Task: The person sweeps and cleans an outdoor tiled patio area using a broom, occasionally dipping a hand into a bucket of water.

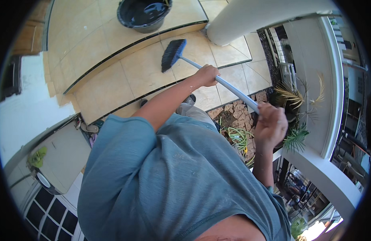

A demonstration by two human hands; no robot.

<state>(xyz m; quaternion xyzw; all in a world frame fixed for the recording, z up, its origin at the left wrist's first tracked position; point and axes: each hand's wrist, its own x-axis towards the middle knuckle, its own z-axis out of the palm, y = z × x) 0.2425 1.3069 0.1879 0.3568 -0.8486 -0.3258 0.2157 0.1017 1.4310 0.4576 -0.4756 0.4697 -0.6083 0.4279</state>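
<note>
My left hand (207,75) is closed around the light blue handle of a broom (236,92), partway down it. Higher on the handle, towards its top end, my right hand (271,125) also grips it. The broom's blue head with dark bristles (174,55) lies over the beige tiles of the lower step (143,70), tilted on its side, near the riser of the upper step. Above it in the view, a black bucket (144,15) holding dark liquid stands on the upper step.
A round white pillar (230,27) rises beside the step at the upper right. Dark edging (113,57) marks the step's rim. A coiled green hose (238,137) lies on the broken-tile paving at the right, near potted plants (295,138) and a low wall. Footwear sits at the left.
</note>
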